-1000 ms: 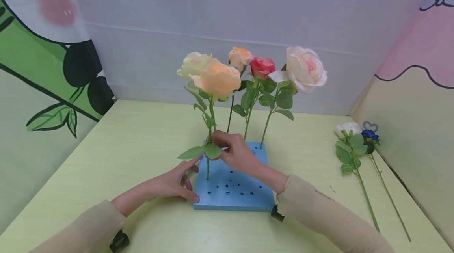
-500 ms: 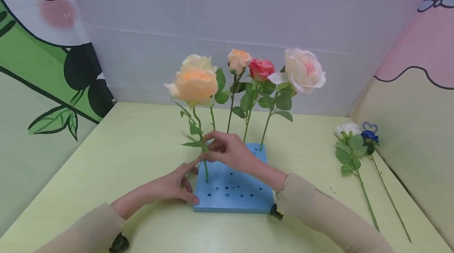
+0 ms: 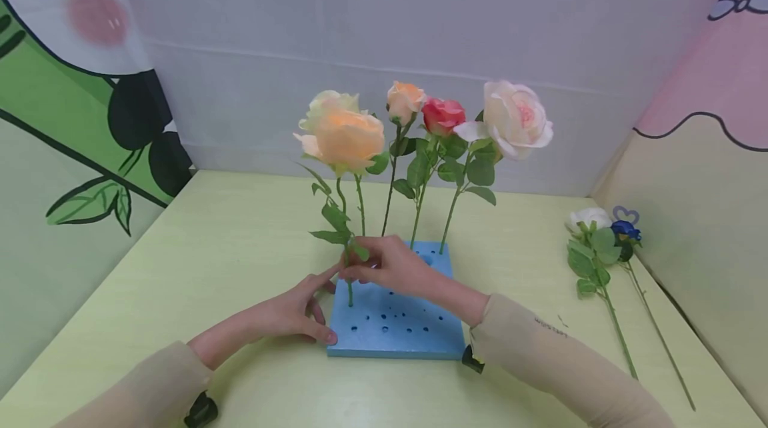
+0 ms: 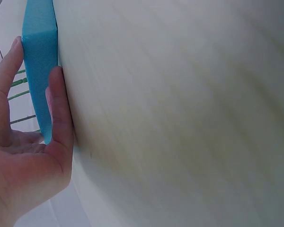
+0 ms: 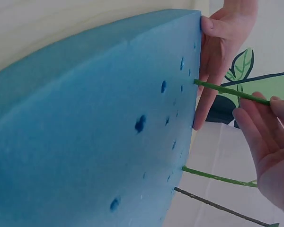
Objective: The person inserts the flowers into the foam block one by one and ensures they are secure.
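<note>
An artificial peach rose [image 3: 348,141] stands nearly upright at the left part of a blue foam board [image 3: 396,343]. My right hand [image 3: 393,265] pinches its green stem low down, below the leaves. In the right wrist view the stem's foot [image 5: 213,86] meets the board near its edge; how deep it sits cannot be seen. My left hand [image 3: 300,308] rests against the board's left side, thumb at the near corner and index finger stretched along the edge. From the left wrist, spread fingers touch the blue side wall [image 4: 40,52].
Behind stand a pale yellow-green rose [image 3: 324,105], a small peach rose [image 3: 405,100], a red rose [image 3: 444,115] and a large pale pink rose [image 3: 517,118]. A white rose [image 3: 590,218] and a blue rose [image 3: 626,229] lie on the table at right. Several holes dot the board.
The peach rose's head swung left, then partly back right. My right hand slid slightly down toward the board on the stem. My left hand kept its place.
</note>
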Demonstrator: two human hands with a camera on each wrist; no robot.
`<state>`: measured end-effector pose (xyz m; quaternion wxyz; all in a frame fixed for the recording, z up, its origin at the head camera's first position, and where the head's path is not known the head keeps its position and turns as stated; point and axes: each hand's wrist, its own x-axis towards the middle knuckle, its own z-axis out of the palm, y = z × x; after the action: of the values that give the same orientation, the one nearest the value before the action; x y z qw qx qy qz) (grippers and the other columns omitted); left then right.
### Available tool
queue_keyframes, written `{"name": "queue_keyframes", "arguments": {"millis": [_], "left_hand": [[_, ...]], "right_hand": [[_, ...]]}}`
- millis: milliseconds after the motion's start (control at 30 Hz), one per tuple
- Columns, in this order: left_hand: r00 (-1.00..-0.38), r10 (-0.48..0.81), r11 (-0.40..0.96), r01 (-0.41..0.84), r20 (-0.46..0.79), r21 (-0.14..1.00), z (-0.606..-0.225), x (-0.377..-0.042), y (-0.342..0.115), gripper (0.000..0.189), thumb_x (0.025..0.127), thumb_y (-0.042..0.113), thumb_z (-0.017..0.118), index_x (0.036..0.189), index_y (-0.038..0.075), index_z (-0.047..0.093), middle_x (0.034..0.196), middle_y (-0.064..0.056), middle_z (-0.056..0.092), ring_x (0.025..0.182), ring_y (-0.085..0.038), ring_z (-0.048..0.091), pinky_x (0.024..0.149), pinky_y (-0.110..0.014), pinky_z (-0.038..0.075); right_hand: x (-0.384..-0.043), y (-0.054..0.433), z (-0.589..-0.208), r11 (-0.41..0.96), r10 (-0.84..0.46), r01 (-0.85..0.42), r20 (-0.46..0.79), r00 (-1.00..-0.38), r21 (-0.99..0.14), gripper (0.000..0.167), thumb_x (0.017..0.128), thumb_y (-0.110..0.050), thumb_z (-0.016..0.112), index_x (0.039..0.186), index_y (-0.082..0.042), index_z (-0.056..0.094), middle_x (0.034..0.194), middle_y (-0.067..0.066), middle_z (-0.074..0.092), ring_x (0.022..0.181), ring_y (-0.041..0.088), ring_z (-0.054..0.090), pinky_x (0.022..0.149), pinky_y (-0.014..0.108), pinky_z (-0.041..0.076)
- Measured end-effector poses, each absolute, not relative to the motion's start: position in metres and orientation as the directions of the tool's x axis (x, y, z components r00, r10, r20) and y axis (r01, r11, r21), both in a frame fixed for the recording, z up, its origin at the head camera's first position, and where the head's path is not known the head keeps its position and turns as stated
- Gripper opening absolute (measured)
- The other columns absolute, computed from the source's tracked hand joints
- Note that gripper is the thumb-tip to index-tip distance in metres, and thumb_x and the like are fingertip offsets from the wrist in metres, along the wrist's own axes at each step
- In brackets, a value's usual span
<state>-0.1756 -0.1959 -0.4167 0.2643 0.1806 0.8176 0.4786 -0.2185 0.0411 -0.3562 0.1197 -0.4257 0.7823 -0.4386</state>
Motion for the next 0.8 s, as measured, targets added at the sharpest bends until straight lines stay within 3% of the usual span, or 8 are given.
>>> {"name": "queue_keyframes", "arguments": {"millis": [67,200,533,800], "left_hand": [[-0.796,0.543,0.481,0.033,-0.268,0.876,-0.4166,-0.1757,-0.1957,0.118,0.076,0.026,0.086,0.159,0.034,0.003,0.147,-0.020,0.029,0.086,-0.020,0.063,0.070,-0.031,0.057],[-0.792,0.547,0.470,0.021,-0.272,0.883,-0.4156,-0.1755,-0.1956,0.118,0.077,0.025,0.086,0.160,0.033,0.003,0.148,-0.022,0.027,0.087,-0.020,0.063,0.069,-0.032,0.058],[-0.789,0.549,0.470,0.018,-0.276,0.883,-0.4170,-0.1764,-0.1960,0.118,0.077,0.026,0.086,0.160,0.033,0.002,0.147,-0.021,0.027,0.086,-0.020,0.064,0.069,-0.033,0.058],[-0.786,0.561,0.446,0.022,-0.260,0.895,-0.4152,-0.1753,-0.1960,0.120,0.077,0.023,0.086,0.160,0.031,0.000,0.146,-0.022,0.027,0.087,-0.021,0.062,0.069,-0.034,0.059]], "right_hand": [[-0.2192,0.0413,-0.3575,0.248,-0.778,-0.585,0.201,-0.595,-0.773,0.006,0.096,-0.014,0.065,0.095,-0.009,0.061,0.092,0.009,0.075,0.079,0.027,0.075,0.063,0.041,0.060],[-0.2193,0.0411,-0.3578,0.240,-0.783,-0.613,0.223,-0.580,-0.753,0.006,0.096,-0.013,0.064,0.097,-0.007,0.062,0.088,0.010,0.075,0.074,0.025,0.075,0.063,0.036,0.061],[-0.2179,0.0392,-0.3581,0.261,-0.759,-0.615,0.235,-0.607,-0.744,0.005,0.095,-0.012,0.065,0.096,-0.008,0.065,0.085,0.010,0.076,0.069,0.025,0.074,0.058,0.032,0.059],[-0.2172,0.0368,-0.3631,0.266,-0.765,-0.636,0.243,-0.596,-0.724,0.006,0.094,-0.012,0.067,0.094,-0.008,0.064,0.084,0.009,0.076,0.070,0.023,0.074,0.059,0.023,0.057]]}}
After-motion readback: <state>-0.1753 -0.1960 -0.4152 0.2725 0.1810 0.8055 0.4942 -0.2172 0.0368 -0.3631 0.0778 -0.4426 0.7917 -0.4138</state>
